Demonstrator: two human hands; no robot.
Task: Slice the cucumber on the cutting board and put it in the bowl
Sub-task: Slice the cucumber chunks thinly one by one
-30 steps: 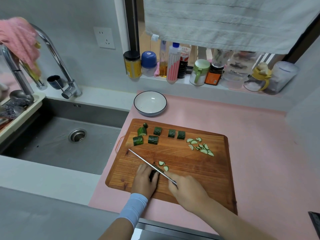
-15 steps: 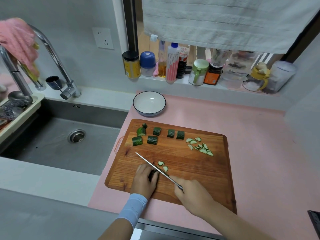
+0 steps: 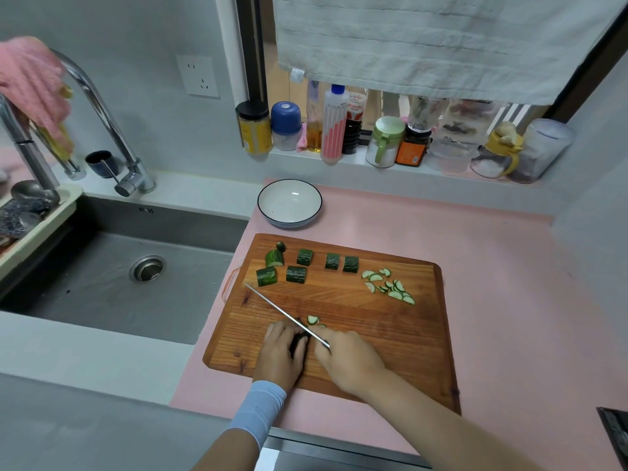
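Gripping knife [image 3: 282,311], right hand [image 3: 350,365] shifted left since 0.5 s ago; left hand [image 3: 277,358] fingers [image 3: 280,333] pinch cucumber piece [image 3: 299,341].

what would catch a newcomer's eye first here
The hands at the near edge of the cutting board: the left hand holds a dark cucumber piece while the right hand grips a long knife across it. Green cucumber chunks line the board's far left, pale slices lie at its far right, and an empty white bowl sits beyond on the pink counter.
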